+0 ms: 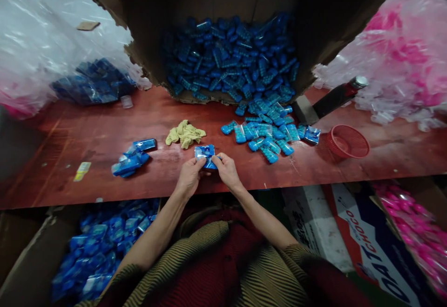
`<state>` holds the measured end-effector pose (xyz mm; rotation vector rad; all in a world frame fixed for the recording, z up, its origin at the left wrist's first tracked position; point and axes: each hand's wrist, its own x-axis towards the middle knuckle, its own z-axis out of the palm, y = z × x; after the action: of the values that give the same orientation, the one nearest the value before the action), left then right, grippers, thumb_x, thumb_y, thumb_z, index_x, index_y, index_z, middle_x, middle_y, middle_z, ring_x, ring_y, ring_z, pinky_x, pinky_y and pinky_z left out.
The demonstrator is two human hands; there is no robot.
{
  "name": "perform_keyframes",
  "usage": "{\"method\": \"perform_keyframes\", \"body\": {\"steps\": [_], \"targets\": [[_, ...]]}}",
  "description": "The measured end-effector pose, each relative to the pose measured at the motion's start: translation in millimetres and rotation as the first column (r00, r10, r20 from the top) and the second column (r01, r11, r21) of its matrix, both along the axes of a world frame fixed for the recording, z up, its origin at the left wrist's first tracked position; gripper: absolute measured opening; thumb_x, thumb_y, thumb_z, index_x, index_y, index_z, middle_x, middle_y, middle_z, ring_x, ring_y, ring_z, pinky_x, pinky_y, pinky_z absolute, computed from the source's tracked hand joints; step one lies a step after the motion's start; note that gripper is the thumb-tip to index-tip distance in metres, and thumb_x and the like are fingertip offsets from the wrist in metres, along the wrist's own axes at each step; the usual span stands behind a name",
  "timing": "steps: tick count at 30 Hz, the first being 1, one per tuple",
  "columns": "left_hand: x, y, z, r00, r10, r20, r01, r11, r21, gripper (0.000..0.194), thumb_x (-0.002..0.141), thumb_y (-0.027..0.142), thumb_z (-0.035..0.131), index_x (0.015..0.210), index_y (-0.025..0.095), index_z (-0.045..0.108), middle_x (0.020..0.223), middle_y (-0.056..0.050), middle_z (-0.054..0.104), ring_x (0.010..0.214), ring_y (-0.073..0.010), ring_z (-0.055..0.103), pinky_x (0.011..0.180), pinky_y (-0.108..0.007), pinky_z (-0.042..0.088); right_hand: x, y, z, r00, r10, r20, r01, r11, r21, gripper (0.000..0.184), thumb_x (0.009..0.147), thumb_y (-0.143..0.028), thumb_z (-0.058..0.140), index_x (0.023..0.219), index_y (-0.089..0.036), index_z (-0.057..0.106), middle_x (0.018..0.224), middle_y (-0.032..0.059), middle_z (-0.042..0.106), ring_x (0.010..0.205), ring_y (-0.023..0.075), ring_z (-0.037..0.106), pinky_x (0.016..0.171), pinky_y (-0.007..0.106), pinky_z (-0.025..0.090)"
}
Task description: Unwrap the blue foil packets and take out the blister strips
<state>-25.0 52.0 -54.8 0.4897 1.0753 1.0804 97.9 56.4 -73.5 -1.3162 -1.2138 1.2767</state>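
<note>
My left hand (pixel 189 175) and my right hand (pixel 227 170) meet at the near edge of a red-brown table (pixel 104 130). Both are closed on a small stack of blue packets (pixel 206 154) in clear wrap, held between the fingertips just above the tabletop. A loose heap of the same blue packets (pixel 268 132) lies to the right of my hands. It spills out of a big torn cardboard box (pixel 230 56) lying on its side at the back. A small pile of finished blue packets (pixel 132 158) rests to the left of my hands.
A crumpled yellow cloth (pixel 185 133) lies just beyond my hands. A red mesh basket (pixel 347 142) and a dark bottle (pixel 335 97) sit at the right. Clear bags of pink items (pixel 398 56) and blue packets (pixel 94 81) flank the box. Below the table, a carton holds blue packets (pixel 101 246).
</note>
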Motion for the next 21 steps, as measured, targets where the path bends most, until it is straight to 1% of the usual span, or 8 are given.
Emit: {"method": "perform_keyframes", "body": {"steps": [2, 4, 8, 11, 14, 16, 19, 21], "targets": [[-5.0, -0.4, -0.1, 0.997, -0.081, 0.010, 0.081, 0.997, -0.004, 0.031, 0.056, 0.032, 0.080, 0.070, 0.009, 0.065, 0.063, -0.007, 0.066, 0.053, -0.0129, 0.059, 0.048, -0.021, 0.048, 2.3, 0.3, 0.7, 1.000, -0.016, 0.008, 0.015, 1.000, 0.012, 0.035, 0.080, -0.047, 0.050, 0.060, -0.018, 0.045, 0.057, -0.0050, 0.040, 0.054, 0.0084, 0.035, 0.053, 0.021, 0.031], [-7.8, -0.9, -1.3, 0.994, -0.109, 0.022, 0.109, 0.994, -0.029, 0.029, 0.058, 0.031, 0.080, 0.069, 0.008, 0.064, 0.062, -0.008, 0.066, 0.052, -0.0125, 0.058, 0.047, -0.020, 0.047, 5.0, 0.6, 3.8, 1.000, 0.027, 0.014, -0.027, 0.999, 0.029, 0.040, 0.082, -0.050, 0.047, 0.058, -0.018, 0.043, 0.056, -0.0048, 0.037, 0.053, 0.0082, 0.034, 0.051, 0.022, 0.029], [-6.9, -2.2, -4.0, 0.993, -0.053, 0.102, 0.066, 0.990, -0.125, 0.023, 0.067, 0.029, 0.074, 0.063, 0.011, 0.060, 0.048, -0.002, 0.056, 0.046, -0.0131, 0.056, 0.043, -0.020, 0.045, 12.7, 6.4, 12.5, 0.985, 0.134, 0.104, -0.142, 0.987, 0.077, 0.047, 0.085, -0.055, 0.041, 0.057, -0.017, 0.045, 0.056, -0.0032, 0.040, 0.054, 0.0092, 0.038, 0.052, 0.023, 0.030], [-6.2, -3.7, -3.6, 0.986, 0.004, 0.168, 0.028, 0.982, -0.187, 0.017, 0.077, 0.025, 0.066, 0.067, 0.012, 0.059, 0.047, -0.001, 0.055, 0.045, -0.0136, 0.057, 0.042, -0.020, 0.046, 20.5, 15.7, 16.3, 0.982, 0.139, 0.125, -0.151, 0.985, 0.088, 0.047, 0.085, -0.057, 0.040, 0.065, -0.017, 0.055, 0.062, -0.0007, 0.052, 0.059, 0.0112, 0.048, 0.058, 0.023, 0.038], [-7.9, -4.9, -0.6, 0.974, 0.045, 0.222, 0.010, 0.971, -0.241, 0.013, 0.083, 0.020, 0.057, 0.072, 0.013, 0.058, 0.050, -0.003, 0.057, 0.048, -0.0141, 0.058, 0.043, -0.020, 0.047, 26.6, 21.3, 19.6, 0.994, 0.113, 0.006, -0.113, 0.994, 0.013, 0.049, 0.084, -0.059, 0.039, 0.080, -0.016, 0.061, 0.069, 0.0018, 0.059, 0.059, 0.0111, 0.052, 0.058, 0.024, 0.042], [-9.0, -5.3, 1.2, 0.966, 0.073, 0.247, -0.002, 0.961, -0.277, 0.016, 0.085, 0.019, 0.053, 0.071, 0.013, 0.056, 0.050, -0.003, 0.056, 0.047, -0.0136, 0.058, 0.042, -0.020, 0.046, 27.9, 19.7, 23.7, 0.991, 0.111, -0.077, -0.115, 0.993, -0.037, 0.044, 0.082, -0.057, 0.044, 0.086, -0.016, 0.060, 0.072, 0.0016, 0.061, 0.058, 0.0101, 0.052, 0.056, 0.023, 0.042], [-9.2, -5.5, 1.3, 0.960, 0.111, 0.258, -0.026, 0.950, -0.311, 0.020, 0.088, 0.019, 0.050, 0.069, 0.013, 0.055, 0.049, -0.002, 0.055, 0.046, -0.0123, 0.057, 0.043, -0.019, 0.047, 25.3, 11.9, 32.1, 0.962, 0.175, -0.211, -0.198, 0.976, -0.095, 0.031, 0.077, -0.043, 0.058, 0.096, -0.018, 0.057, 0.075, -0.0011, 0.060, 0.061, 0.0085, 0.052, 0.058, 0.022, 0.044], [-9.0, -6.1, -0.9, 0.962, 0.114, 0.250, -0.036, 0.955, -0.295, 0.019, 0.087, 0.020, 0.051, 0.071, 0.014, 0.056, 0.049, -0.001, 0.055, 0.046, -0.0118, 0.057, 0.045, -0.020, 0.049, 21.9, 7.3, 36.6, 0.934, 0.214, -0.286, -0.256, 0.960, -0.115, 0.031, 0.072, -0.031, 0.062, 0.099, -0.019, 0.054, 0.077, -0.0026, 0.058, 0.063, 0.0078, 0.053, 0.061, 0.021, 0.045]]}}
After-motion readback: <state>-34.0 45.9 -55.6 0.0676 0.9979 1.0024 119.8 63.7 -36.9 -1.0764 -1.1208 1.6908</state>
